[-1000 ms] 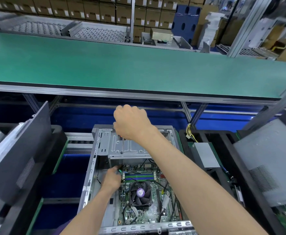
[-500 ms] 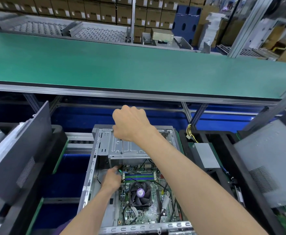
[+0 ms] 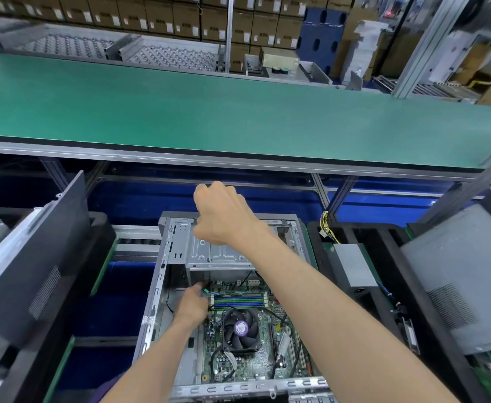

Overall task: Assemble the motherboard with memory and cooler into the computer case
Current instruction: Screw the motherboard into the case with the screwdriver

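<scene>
Both bare arms reach forward and down into the open computer case point(image 3: 162, 274), which lies on its side below the long green workbench point(image 3: 238, 112). The right arm stretches out far, with the right hand point(image 3: 223, 216) held up in the air over the metal drive cage point(image 3: 218, 254) at the far end of the case. Its fingers are curled into a fist, seen from the back; I cannot tell if it holds anything. The left arm goes in lower, and the left hand point(image 3: 193, 303) is down inside the case at the far left corner of the motherboard point(image 3: 247, 365). Its fingertips are bunched together right at the end of the memory slots point(image 3: 238, 301), beside a small green part, but what they pinch is too small to make out. The motherboard lies flat in the case, with the cooler fan point(image 3: 240, 329) sitting on it just near the left hand. Black cables point(image 3: 279, 318) run across the board next to the fan. A dark side panel point(image 3: 31, 257) leans up on the left, and a grey case point(image 3: 465, 280) stands on the right. Stacked cardboard boxes point(image 3: 162, 16) line the back wall.
</scene>
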A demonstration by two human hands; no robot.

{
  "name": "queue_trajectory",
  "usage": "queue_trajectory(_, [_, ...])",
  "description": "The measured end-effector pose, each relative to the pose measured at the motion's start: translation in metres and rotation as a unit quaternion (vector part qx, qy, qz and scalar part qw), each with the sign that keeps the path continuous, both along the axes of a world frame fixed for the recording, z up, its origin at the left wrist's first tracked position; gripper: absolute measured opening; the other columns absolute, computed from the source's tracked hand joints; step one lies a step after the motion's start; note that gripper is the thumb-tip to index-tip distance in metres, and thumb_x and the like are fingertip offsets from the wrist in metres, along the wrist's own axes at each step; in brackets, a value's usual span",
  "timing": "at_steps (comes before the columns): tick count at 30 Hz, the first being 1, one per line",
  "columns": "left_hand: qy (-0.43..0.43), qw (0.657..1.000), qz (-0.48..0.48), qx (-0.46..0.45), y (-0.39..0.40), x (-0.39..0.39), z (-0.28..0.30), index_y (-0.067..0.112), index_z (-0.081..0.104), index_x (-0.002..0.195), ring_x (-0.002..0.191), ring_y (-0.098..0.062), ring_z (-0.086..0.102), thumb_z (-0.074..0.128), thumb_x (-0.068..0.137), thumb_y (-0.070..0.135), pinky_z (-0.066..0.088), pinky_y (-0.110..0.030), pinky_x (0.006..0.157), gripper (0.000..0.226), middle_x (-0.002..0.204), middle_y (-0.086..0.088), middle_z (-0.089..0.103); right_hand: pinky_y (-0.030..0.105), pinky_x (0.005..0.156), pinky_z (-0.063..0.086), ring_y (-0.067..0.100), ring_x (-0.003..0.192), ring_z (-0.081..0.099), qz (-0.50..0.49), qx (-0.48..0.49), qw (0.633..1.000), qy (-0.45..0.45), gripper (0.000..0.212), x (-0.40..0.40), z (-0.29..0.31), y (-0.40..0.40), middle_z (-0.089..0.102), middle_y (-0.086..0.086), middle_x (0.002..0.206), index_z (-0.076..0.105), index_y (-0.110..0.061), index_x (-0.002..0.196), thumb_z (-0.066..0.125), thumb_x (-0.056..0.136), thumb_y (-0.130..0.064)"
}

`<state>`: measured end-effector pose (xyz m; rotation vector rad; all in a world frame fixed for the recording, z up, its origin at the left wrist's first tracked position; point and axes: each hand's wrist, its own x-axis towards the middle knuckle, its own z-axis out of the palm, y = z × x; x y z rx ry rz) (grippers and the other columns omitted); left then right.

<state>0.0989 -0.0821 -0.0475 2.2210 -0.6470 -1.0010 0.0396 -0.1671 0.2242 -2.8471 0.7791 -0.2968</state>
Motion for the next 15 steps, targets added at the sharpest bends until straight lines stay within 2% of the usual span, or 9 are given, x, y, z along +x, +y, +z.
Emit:
queue_trajectory(2, [-0.009,1.000,-0.003,-0.001,0.000,0.000,0.002,0.015,0.029,0.155,0.057,0.002,0.038,0.032,0.103,0.006,0.033,-0.011,0.047,0.053,0.148,-0.012,0.049,0.028,0.047,0.018,0.017,0.058,0.031,-0.010,0.005,1.000,-0.005,0.037,0.000,0.000,0.001,0.033,0.001,0.070,0.028,-0.017,0.067,0.063,0.075,-0.007])
queue_trajectory(4, [-0.013,1.000,-0.003,-0.004,0.002,-0.003,0.004,0.014,0.030,0.155,0.058,0.003,0.035,0.033,0.102,0.005,0.033,-0.011,0.050,0.054,0.144,-0.010,0.053,0.028,0.047,0.019,0.021,0.060,0.036,-0.014,0.011,1.000,-0.007,0.031,-0.001,0.000,0.002,0.034,0.002,0.071,0.032,-0.014,0.071,0.062,0.075,-0.007])
queue_trajectory(6, [-0.011,0.999,0.014,-0.028,0.003,-0.006,0.010,0.013,0.033,0.154,0.058,-0.003,0.047,0.039,0.101,0.008,0.042,-0.020,0.054,0.053,0.121,-0.004,0.062,0.028,0.048,0.024,0.028,0.069,0.045,-0.010,0.024,1.000,-0.012,0.022,-0.002,0.000,0.000,0.040,0.005,0.075,0.041,-0.010,0.085,0.061,0.077,-0.005])
queue_trajectory(8, [-0.046,0.998,0.019,-0.049,0.001,-0.004,0.020,0.013,0.045,0.147,0.070,-0.011,0.060,0.048,0.101,0.017,0.045,-0.027,0.068,0.046,0.111,-0.002,0.066,0.032,0.051,0.036,0.034,0.078,0.051,-0.002,0.049,0.999,-0.021,0.026,-0.005,-0.003,-0.003,0.050,0.011,0.084,0.043,-0.008,0.098,0.059,0.079,-0.004])
queue_trajectory(9, [-0.077,0.996,0.008,-0.043,-0.003,-0.001,0.025,0.012,0.056,0.136,0.078,-0.017,0.064,0.052,0.101,0.022,0.045,-0.029,0.073,0.036,0.107,-0.005,0.070,0.036,0.057,0.045,0.036,0.081,0.052,0.000,0.071,0.997,-0.028,0.028,-0.007,-0.004,-0.004,0.053,0.013,0.088,0.043,-0.009,0.102,0.060,0.080,-0.004])
queue_trajectory(10, [-0.103,0.994,-0.004,-0.031,-0.006,0.001,0.028,0.010,0.065,0.116,0.081,-0.024,0.064,0.054,0.101,0.026,0.046,-0.030,0.074,0.024,0.097,-0.008,0.072,0.041,0.064,0.050,0.036,0.085,0.053,-0.002,0.092,0.995,-0.036,0.030,-0.009,-0.006,-0.005,0.056,0.014,0.091,0.043,-0.011,0.104,0.061,0.081,-0.006])
queue_trajectory(12, [-0.128,0.992,-0.021,-0.004,-0.009,0.005,0.032,0.011,0.059,0.078,0.071,-0.025,0.057,0.055,0.100,0.028,0.046,-0.033,0.066,0.029,0.075,-0.006,0.063,0.045,0.071,0.054,0.036,0.088,0.053,-0.017,0.118,0.991,-0.061,0.031,-0.014,-0.009,-0.006,0.058,0.014,0.093,0.045,-0.013,0.104,0.066,0.082,-0.011])
queue_trajectory(15, [-0.150,0.988,-0.024,0.004,-0.010,0.005,0.033,0.015,0.050,0.068,0.063,-0.023,0.051,0.054,0.099,0.021,0.039,-0.032,0.062,0.032,0.069,-0.003,0.052,0.045,0.068,0.052,0.034,0.079,0.056,-0.014,0.111,0.984,-0.140,0.028,-0.016,-0.004,-0.010,0.061,0.010,0.084,0.046,-0.013,0.100,0.067,0.080,-0.014])
